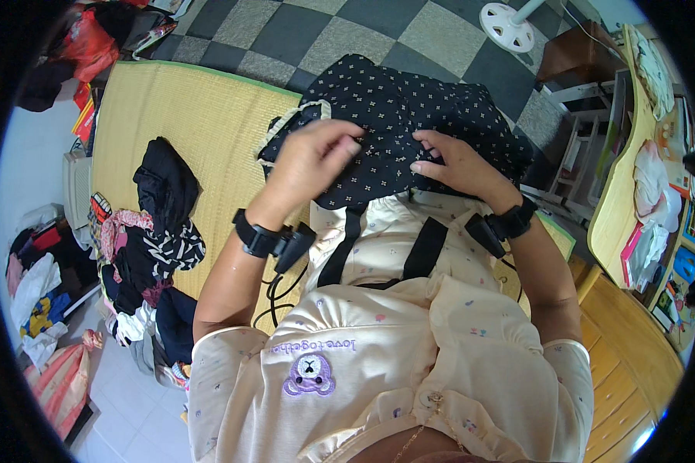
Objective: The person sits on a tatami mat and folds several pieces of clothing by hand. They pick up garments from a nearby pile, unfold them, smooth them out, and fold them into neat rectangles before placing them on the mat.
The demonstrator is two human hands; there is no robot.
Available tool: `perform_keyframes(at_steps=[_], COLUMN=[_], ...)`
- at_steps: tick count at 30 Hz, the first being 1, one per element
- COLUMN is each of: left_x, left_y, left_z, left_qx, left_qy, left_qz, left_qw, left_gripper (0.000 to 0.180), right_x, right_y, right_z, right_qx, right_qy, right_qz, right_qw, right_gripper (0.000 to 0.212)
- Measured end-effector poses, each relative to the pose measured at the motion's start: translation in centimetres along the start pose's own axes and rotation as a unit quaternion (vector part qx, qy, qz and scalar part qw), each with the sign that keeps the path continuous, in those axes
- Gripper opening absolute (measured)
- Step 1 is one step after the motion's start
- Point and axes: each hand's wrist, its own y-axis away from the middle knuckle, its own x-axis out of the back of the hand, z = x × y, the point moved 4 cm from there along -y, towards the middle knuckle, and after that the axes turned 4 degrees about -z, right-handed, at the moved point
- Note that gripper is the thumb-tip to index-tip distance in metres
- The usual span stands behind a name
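A black garment (394,116) with a small pale print lies across my knees, its folds bunched toward me. Over its left part is my left hand (314,158), fingers bent, with the thumb and index fingertips a little apart. My right hand (465,168) is over the garment's near right part; its thumb and fingers are clearly apart. I see no cloth pinched in either hand. A cream edging strip (293,123) shows beside my left hand at the garment's left side. The garment hides part of my legs.
A yellow woven mat (224,116) lies beneath me on the checkered floor (347,42). To the left is a heap of mixed clothes (150,239). A white fan base (507,28) stands far right, and a wooden desk (614,224) runs along the right.
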Motion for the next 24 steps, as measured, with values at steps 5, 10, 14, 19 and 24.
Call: perform_keyframes(at_steps=[5, 10, 14, 19, 24], left_x=[3.0, -0.2, -4.6, -1.4, 2.5], left_y=[0.6, 0.7, 0.4, -0.9, 0.4], left_z=[-5.8, -3.1, 2.5, 0.9, -5.4], left_qx=[0.160, 0.084, -0.106, -0.046, 0.062], left_qy=[0.034, 0.019, 0.004, 0.021, -0.140], left_qz=[0.080, -0.025, -0.224, -0.178, 0.001], left_qw=[0.983, 0.996, 0.969, 0.983, 0.988], left_gripper=[0.031, 0.044, 0.044, 0.021, 0.052], right_x=[0.2, 1.8, 1.5, -1.2, -1.5], right_y=[-0.6, -0.6, -0.8, -1.0, 0.5], right_z=[0.6, -1.6, -5.6, -4.9, -3.5], right_qx=[-0.037, 0.014, 0.276, 0.195, 0.163], right_qy=[0.002, -0.031, 0.149, 0.147, 0.151], right_qz=[-0.014, 0.096, 0.115, -0.045, -0.077], right_qw=[0.999, 0.995, 0.942, 0.969, 0.972], right_gripper=[0.049, 0.048, 0.050, 0.033, 0.030])
